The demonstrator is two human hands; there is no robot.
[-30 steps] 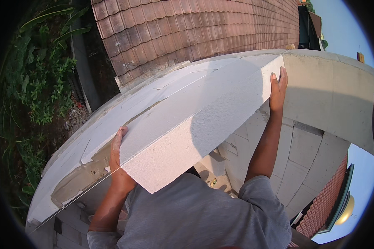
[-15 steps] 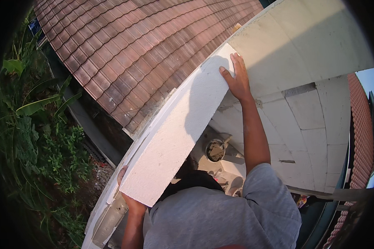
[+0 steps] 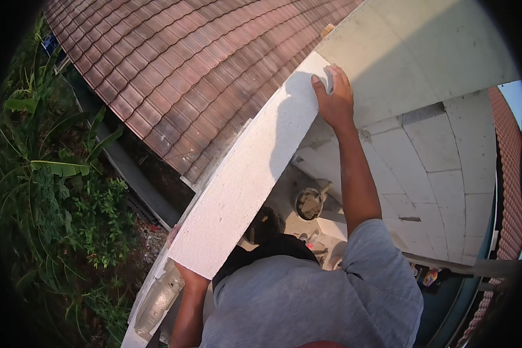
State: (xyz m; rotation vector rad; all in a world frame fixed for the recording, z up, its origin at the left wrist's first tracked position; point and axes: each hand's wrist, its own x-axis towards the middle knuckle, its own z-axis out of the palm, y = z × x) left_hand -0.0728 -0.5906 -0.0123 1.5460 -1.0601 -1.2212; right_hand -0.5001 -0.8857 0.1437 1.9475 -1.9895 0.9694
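A long white aerated concrete block [image 3: 243, 174] lies lengthwise along the top of a wall, slanting from lower left to upper right. Its far end meets the greenish-grey wall surface [image 3: 423, 52]. My left hand [image 3: 185, 271] grips the near end, with most of its fingers hidden under and behind the block. At the far end, my right hand [image 3: 336, 100] holds the inner edge, its thumb on the upper face and its fingers at the corner. Rough grey mortar or block [image 3: 161, 296] shows on the wall top below the near end.
A brown tiled roof [image 3: 180, 75] slopes beyond the wall. Green plants [image 3: 69, 203] grow far below on the left. Below me stands a bucket of mortar [image 3: 308, 204] with a tool in it. A block wall [image 3: 435, 156] rises on the right.
The block has shifted and now sits more in line with the wall top, covering the pale strip that showed along its outer side. Both hands stay at its ends; the view has shifted slightly.
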